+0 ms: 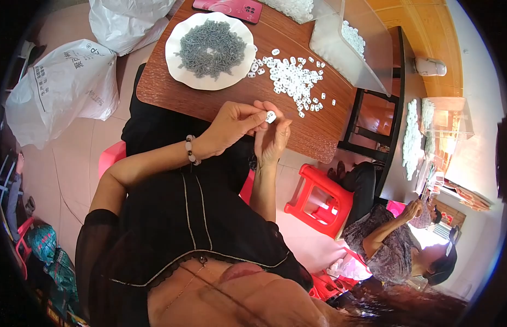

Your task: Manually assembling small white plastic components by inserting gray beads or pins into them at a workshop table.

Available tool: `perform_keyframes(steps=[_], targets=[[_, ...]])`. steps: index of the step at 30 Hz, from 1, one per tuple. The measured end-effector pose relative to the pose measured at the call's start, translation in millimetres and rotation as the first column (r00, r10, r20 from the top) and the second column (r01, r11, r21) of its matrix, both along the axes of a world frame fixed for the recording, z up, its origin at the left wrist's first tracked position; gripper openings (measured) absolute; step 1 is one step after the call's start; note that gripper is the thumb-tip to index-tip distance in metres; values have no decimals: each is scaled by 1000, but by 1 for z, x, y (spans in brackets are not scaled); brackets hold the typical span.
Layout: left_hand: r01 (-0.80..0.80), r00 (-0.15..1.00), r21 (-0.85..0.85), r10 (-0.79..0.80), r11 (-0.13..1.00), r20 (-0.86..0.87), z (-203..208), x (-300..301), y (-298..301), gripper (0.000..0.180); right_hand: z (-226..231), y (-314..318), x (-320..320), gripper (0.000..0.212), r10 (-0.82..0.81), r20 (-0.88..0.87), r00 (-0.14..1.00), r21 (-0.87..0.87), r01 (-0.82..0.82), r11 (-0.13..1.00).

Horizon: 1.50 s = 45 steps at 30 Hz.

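Note:
My left hand [231, 126], with a beaded bracelet at its wrist, pinches a small white plastic piece [271, 116] between thumb and fingertips. Close against it, my right hand [272, 140] has its fingers curled around the far side of the same piece. Both hands are over the near edge of the brown wooden table [210, 102]. Beyond them lies a loose pile of similar white pieces [295, 79] with small dark holes. To its left, a white scalloped plate [180, 68] holds a heap of thin grey screw-like pins [212, 46].
A pink phone [231, 8] lies behind the plate. A translucent bin [340, 52] with more white pieces stands at the far right. White sacks [68, 87] sit on the floor at left. Right of me are a red stool [321, 199] and a seated person [392, 245] at another table.

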<state>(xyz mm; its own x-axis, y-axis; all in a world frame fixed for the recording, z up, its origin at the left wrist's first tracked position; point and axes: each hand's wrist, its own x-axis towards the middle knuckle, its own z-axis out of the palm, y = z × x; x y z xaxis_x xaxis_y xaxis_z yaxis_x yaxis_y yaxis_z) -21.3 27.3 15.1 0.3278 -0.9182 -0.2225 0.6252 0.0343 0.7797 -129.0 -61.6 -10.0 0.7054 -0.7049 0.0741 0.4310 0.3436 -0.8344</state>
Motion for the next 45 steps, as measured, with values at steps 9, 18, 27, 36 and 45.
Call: perform_keyframes(steps=[9, 18, 27, 36, 45], targets=[[-3, 1000, -2, 3, 1000, 27, -3, 1, 2, 23, 10, 0, 2, 60, 0, -45, 999, -97, -5, 995], [-12, 999, 58, 10, 998, 36, 2, 13, 5, 23, 37, -12, 1, 20, -281, -352, 893, -656, -22, 754], [60, 989, 85, -71, 995, 127, -27, 42, 6, 22, 133, -90, 22, 19, -649, -164, 743, -929, 105, 355], [83, 989, 111, -95, 990, 112, -26, 43, 10, 20, 165, -233, 52, 37, -927, -35, 373, -992, -124, -13], [77, 984, 129, -96, 989, 149, -23, 44, 7, 21, 93, -133, 34, 15, -694, -394, 603, -911, -155, 382]])
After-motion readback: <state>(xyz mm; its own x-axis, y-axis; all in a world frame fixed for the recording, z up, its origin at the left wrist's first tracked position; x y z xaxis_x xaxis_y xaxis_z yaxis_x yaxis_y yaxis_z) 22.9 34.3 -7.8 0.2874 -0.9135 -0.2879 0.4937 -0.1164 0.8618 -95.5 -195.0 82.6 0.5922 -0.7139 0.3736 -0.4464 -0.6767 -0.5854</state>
